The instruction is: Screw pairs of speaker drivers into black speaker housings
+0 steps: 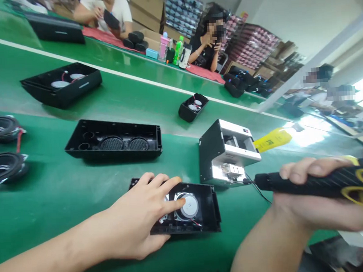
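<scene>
My left hand [146, 212] lies across a black speaker housing [208, 206] on the green bench. Its thumb is at the near wall, while the fingers stretch over the far wall and a speaker driver [189, 205] with a pale round back. A second driver is partly hidden under the fingers. Wrapped in my right hand [311, 193] is a black electric screwdriver [322, 182] with a yellow cord, held level. Its tip points left, at the front of a screw feeder machine [211, 154]; whether a screw sits on it I cannot tell.
Behind my left hand lies an open speaker housing [118, 156]. Loose speaker drivers [2, 167] sit at the left. Farther back are a housing with drivers [64, 87] and a smaller one [193, 106]. A yellow packet [274, 138] is beside the feeder. People sit across the bench.
</scene>
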`<state>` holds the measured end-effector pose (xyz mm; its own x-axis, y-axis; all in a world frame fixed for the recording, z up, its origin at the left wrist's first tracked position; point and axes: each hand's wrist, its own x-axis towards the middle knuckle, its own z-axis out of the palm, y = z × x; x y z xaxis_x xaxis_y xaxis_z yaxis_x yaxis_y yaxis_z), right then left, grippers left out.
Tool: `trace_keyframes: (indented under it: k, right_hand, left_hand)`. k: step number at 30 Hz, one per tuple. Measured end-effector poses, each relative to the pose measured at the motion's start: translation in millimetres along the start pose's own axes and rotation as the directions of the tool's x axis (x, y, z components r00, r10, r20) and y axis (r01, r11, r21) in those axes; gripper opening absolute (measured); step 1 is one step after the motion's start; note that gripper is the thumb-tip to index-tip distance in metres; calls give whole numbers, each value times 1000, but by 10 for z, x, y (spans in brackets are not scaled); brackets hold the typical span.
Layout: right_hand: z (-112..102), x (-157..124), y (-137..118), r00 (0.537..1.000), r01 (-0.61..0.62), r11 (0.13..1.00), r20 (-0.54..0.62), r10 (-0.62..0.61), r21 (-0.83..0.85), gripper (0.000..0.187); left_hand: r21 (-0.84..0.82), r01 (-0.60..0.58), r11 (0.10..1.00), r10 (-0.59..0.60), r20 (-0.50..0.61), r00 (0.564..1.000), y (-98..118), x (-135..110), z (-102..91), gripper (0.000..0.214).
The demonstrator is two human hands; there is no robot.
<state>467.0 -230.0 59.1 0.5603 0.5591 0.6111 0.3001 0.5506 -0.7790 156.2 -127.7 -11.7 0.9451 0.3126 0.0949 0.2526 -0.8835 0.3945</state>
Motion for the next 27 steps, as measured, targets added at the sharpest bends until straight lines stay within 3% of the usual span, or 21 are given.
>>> trace_keyframes:
  k: [2,4,10,17,27]
  right_hand:
    - [40,134,118,962,232,973,-151,-228,10,62]
    - [96,195,227,946,284,959,-162,-279,8,67]
    - [222,167,333,947,273,962,-178,-269,-2,53]
    - [235,137,367,962,229,973,-156,-223,23,60]
    - [164,13,137,981,195,976,-40,-192,96,66]
  left_hand:
    - [0,4,1000,-4,7,1000,-12,3,14,62]
    - [1,13,1000,-13,13,1000,-23,4,30,64]
    - [-11,29,1000,-29,-11,1000,-7,2,61,67]
    - [3,49,999,-49,-62,997,19,0,89,69]
    - [91,-19,996,20,-9,1000,-113,-191,-68,81]
